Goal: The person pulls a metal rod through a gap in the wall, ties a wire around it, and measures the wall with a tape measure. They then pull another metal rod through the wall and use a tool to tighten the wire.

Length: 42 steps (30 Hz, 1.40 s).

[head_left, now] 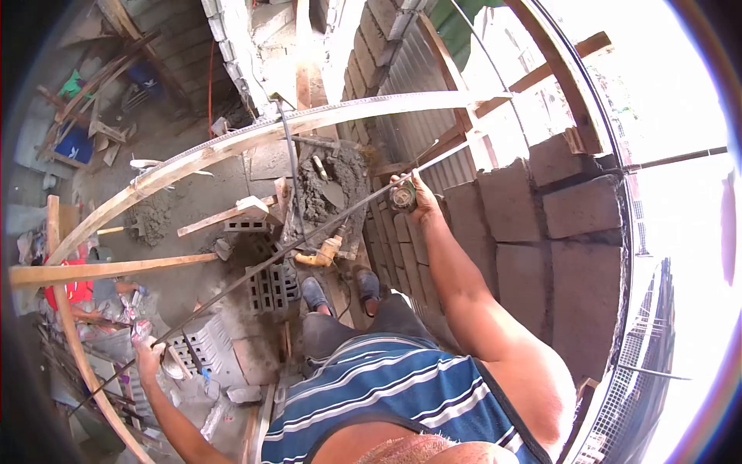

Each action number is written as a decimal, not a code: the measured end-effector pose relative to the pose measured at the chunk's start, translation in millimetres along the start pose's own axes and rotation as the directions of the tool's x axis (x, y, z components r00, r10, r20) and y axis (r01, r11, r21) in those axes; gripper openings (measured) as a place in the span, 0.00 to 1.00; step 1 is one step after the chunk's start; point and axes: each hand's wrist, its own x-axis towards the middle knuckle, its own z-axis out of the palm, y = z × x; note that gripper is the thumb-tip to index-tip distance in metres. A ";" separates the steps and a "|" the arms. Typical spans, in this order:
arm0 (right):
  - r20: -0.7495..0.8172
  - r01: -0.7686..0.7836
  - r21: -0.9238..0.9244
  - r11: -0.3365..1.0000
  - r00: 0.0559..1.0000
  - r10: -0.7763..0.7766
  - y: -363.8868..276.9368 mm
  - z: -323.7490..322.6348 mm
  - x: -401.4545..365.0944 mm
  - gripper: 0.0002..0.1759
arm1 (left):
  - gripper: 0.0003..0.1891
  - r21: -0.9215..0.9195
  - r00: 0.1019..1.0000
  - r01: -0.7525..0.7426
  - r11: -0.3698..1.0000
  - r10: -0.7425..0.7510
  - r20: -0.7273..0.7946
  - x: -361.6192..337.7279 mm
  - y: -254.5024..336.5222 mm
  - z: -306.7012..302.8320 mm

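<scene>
A long, thin steel rod (232, 291) runs slantwise in front of me, from lower left to upper right. My left hand (149, 359) is closed around it near its lower end. Farther up, my right hand (422, 199) grips the rod with the fingertips. Against that palm sits a round object that looks like a tape measure (403, 196). Below the rod, by my feet, lies a yellow power drill (321, 252). Wet mortar (313, 197) with a trowel (333, 193) in it fills a shallow board or trough beyond the drill.
A curved wooden strip (309, 118) arches across the view. Hollow blocks (272, 288) stand left of my shoes. A block wall (525, 209) rises on the right, with wooden framing above. Another mortar pile (151, 220) with a shovel lies on the left floor, near scattered debris.
</scene>
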 end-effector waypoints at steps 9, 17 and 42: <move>0.106 -0.179 -0.178 0.968 0.974 0.200 66.7 74.7 -36.5 0.13 | 0.41 0.093 0.984 -0.176 0.980 0.178 -0.009 49.3 76.2 39.6; 0.210 -0.319 -0.373 0.871 0.886 0.414 154.8 111.7 -50.8 0.21 | 0.15 -0.145 0.940 -0.336 0.931 0.342 0.018 111.9 284.4 154.7; -0.044 0.401 -0.711 0.577 0.794 -0.606 -157.9 108.9 -114.3 0.14 | 0.13 0.429 0.894 -0.055 0.902 0.236 -0.382 2.0 13.4 11.9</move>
